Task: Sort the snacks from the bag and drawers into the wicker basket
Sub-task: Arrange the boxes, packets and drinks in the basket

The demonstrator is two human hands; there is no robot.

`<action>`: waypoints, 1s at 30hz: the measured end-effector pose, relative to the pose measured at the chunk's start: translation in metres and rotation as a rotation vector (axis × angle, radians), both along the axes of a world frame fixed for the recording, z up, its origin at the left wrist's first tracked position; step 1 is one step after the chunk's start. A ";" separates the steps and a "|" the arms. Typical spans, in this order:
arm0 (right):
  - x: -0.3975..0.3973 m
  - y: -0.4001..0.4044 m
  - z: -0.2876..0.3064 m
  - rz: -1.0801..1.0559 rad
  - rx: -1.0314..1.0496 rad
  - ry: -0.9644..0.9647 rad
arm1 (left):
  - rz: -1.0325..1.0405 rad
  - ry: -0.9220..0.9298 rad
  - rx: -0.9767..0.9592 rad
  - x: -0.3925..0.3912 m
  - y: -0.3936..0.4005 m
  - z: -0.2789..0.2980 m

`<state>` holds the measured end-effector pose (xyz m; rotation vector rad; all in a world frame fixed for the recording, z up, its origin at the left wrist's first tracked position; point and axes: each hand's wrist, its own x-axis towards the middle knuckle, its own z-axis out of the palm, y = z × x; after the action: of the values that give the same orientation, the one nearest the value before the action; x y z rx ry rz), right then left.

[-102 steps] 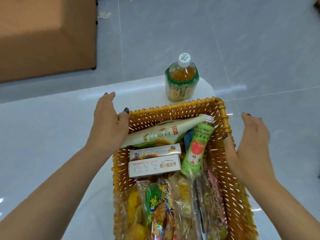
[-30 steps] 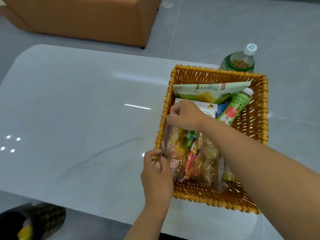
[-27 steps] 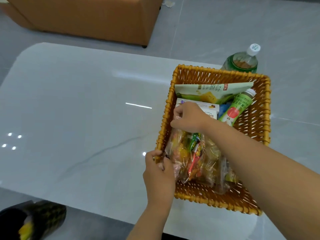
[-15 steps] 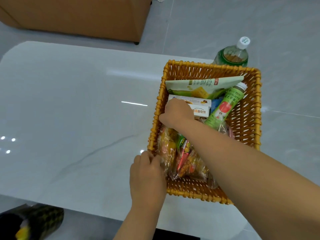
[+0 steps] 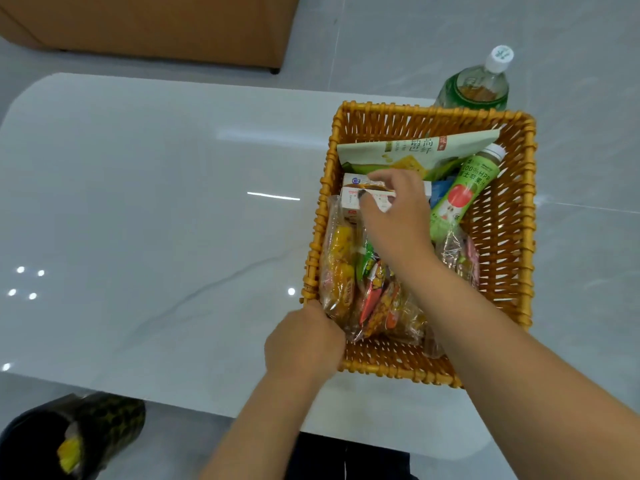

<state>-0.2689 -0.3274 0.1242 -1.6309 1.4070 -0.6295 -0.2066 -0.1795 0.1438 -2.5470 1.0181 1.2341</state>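
Orange-brown woven wicker basket (image 5: 516, 216): rough ribbed weave, open gaps in the walls. White stone-look tabletop (image 5: 156, 209): glossy, smooth, faint grey veins, lamp glints. Clear crinkly cellophane snack packs (image 5: 341, 271): shiny, wrinkled film. Pale green foil-type snack pouch (image 5: 415, 148): smooth, semi-matt print. White cardboard snack boxes (image 5: 349, 195): matt card. Green-labelled plastic apple juice bottle (image 5: 460, 195): glossy sleeve, white plastic cap. Clear plastic tea bottle (image 5: 474, 88) with green label: shiny, ribbed white cap. Grey floor tiles (image 5: 433, 32): smooth, low sheen. Tan upholstered furniture block (image 5: 156, 22): matt, leather-like.
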 end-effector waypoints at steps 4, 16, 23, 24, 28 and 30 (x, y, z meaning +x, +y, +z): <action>-0.044 0.037 0.008 -0.228 0.048 -0.046 | 0.020 0.202 0.094 0.026 -0.014 0.005; -0.062 0.090 -0.005 -0.170 0.279 0.063 | 0.058 0.005 -0.260 0.040 -0.049 0.031; -0.044 0.078 -0.008 0.130 0.358 0.245 | 0.047 0.056 -0.340 0.026 -0.041 0.001; -0.044 0.079 -0.010 0.145 0.386 0.218 | 0.065 0.067 -0.343 0.027 -0.039 0.002; -0.046 0.086 -0.018 0.162 0.408 0.128 | 0.119 0.049 -0.336 0.028 -0.033 0.001; -0.051 0.086 -0.015 0.083 0.344 0.071 | 0.159 0.020 -0.338 0.028 -0.029 0.001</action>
<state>-0.3197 -0.2410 0.1089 -1.4386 1.4020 -0.2651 -0.1789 -0.2084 0.1453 -2.9268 1.1325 1.2167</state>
